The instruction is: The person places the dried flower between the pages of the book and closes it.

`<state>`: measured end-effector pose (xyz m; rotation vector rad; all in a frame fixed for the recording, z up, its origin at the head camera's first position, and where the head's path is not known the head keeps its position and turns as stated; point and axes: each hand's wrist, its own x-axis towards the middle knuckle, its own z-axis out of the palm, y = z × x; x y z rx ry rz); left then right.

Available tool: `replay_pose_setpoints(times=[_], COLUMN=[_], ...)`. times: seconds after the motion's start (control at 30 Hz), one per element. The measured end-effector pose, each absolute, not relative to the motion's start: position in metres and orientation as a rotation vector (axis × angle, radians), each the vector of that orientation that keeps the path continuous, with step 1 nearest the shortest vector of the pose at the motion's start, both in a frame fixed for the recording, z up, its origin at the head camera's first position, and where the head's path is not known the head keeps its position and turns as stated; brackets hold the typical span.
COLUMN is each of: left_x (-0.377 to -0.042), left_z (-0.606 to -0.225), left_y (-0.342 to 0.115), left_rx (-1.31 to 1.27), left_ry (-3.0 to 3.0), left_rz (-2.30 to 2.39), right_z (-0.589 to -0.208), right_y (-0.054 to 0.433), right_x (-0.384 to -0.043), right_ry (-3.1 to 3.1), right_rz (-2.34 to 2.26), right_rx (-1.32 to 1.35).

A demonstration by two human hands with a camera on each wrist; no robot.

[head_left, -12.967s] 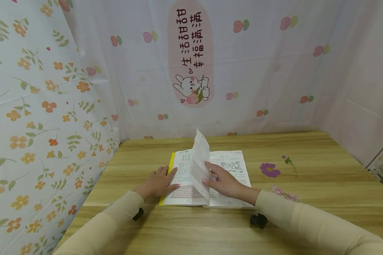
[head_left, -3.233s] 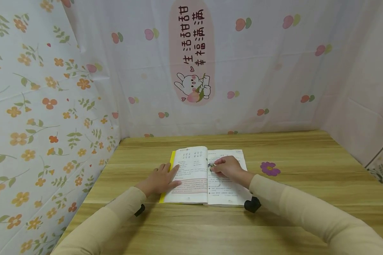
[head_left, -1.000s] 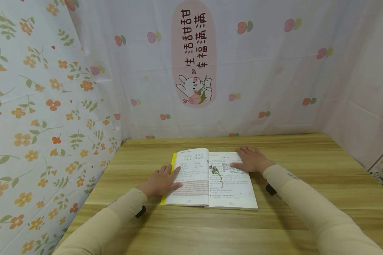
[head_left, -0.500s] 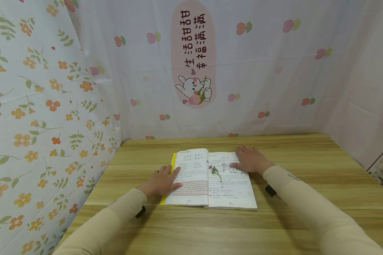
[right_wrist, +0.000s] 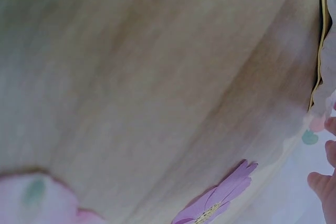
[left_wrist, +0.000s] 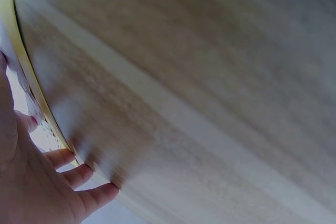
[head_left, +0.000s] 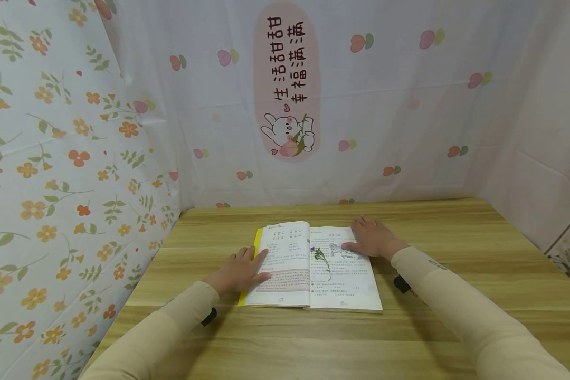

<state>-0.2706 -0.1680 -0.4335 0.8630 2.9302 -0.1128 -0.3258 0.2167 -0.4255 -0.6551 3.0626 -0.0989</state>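
Observation:
An open book (head_left: 347, 290) with a yellow cover edge lies on the table. On its right page, near the spine, rests a small sprig (head_left: 321, 257) with green leaves, a thin stem and a purple bloom. My left hand (head_left: 239, 272) rests on the left page's outer edge, thumb on the paper and fingers spread past the border. The right hand (head_left: 374, 238) lies across the right page's upper outer edge, thumb on the printed picture and fingers extended. In the right wrist view, a flat purple flower (right_wrist: 215, 198) with a yellow centre lies on the table, hidden in the head view.
A blurred pink flower shape (right_wrist: 37, 200) shows at the lower left of the right wrist view. The wooden table (head_left: 285, 343) meets a patterned white curtain (head_left: 385, 105) at the back, and floral cloth (head_left: 57, 184) hangs at the left.
Earlier the right hand was turning a page, then held the sprig over the right page. The sprig now lies there, released, and that hand has moved to the outer edge. The left hand stays put.

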Motion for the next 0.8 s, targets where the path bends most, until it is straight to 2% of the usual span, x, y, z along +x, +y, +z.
replay_pose_setpoints(times=[0.5,0.8], left_x=[-0.271,-0.275], left_z=[-0.436,-0.441], left_y=[-0.168,-0.171], left_rx=[0.885,0.896], left_ry=[2.94,2.933], left_rz=[-0.102,-0.073], right_z=[-0.421,-0.409], right_y=[0.218,0.218], right_x=[-0.323,-0.321], right_ry=[3.013,2.667], right_rz=[-0.766,-1.442], right_rx=[-0.489,-0.295])
